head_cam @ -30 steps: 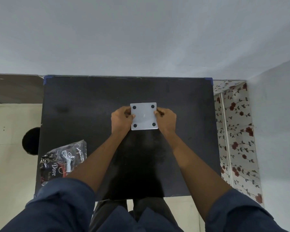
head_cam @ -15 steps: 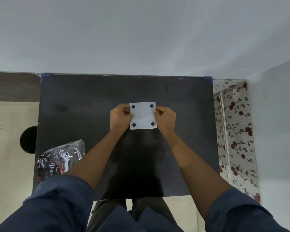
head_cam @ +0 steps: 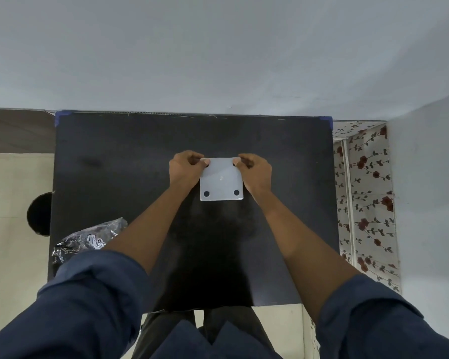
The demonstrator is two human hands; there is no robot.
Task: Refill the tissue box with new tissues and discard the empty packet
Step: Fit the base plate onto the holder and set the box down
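Left hand (head_cam: 184, 169) and right hand (head_cam: 255, 172): each pinches a far corner of the white tissue box (head_cam: 221, 179), underside up, two dark feet showing, mid black worktop (head_cam: 114, 164). Crinkled tissue packet (head_cam: 88, 239): near left edge, partly behind left sleeve (head_cam: 88, 301).

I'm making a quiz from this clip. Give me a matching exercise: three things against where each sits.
Things:
1. white box
2. black packet
3. flowered cloth

Places:
a. off the black table's right edge
b. mid-table, between the left hand and right hand
c. near the table's left front edge

Pairs: 1-b, 2-c, 3-a
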